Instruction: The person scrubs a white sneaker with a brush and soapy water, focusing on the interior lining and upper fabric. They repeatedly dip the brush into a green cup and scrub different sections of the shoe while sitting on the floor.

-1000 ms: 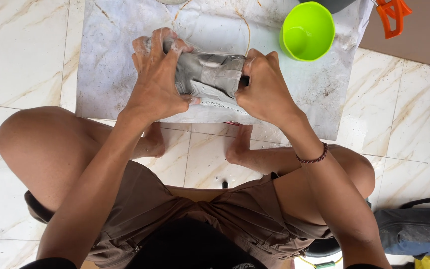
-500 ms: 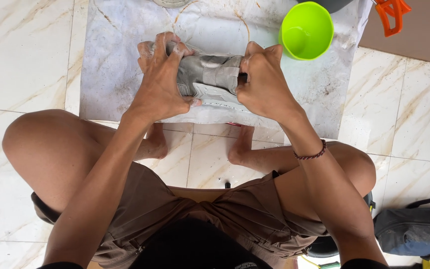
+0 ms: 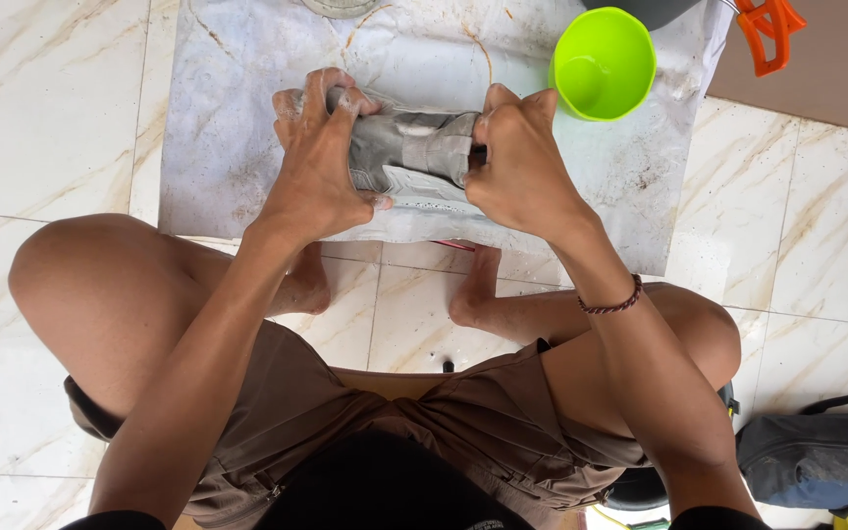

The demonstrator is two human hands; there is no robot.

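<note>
So, left to right: the left hand is wrapped over one end of a grey shoe, fingers curled down around it, a bit of suds on the fingertips. The shoe lies on its side on a stained white sheet spread on the pale marble-look tile floor, right in front of the squatting person's bare feet. The right hand grips the other end, clenched tight; something dark and small shows at the thumb, can't tell what it is. A beaded bracelet sits on the right wrist.

Handling guess: the shoe looks wet and soapy, so probably slippery. The upper is soft fabric and will squash; the pale sole edge looks stiffer. Light enough for one hand. Best hold is likely at the two ends, as now, or across the sole where it won't collapse.

Around it: a bright green plastic cup stands just beside the right hand at upper right, near enough to be knocked. Behind it sits a dark container, mostly cut off. An orange clip-like plastic piece lies at the top right corner on a brown surface. A grey bag rests on the floor at lower right, well apart. Nothing sits between the hands and the shoe.
</note>
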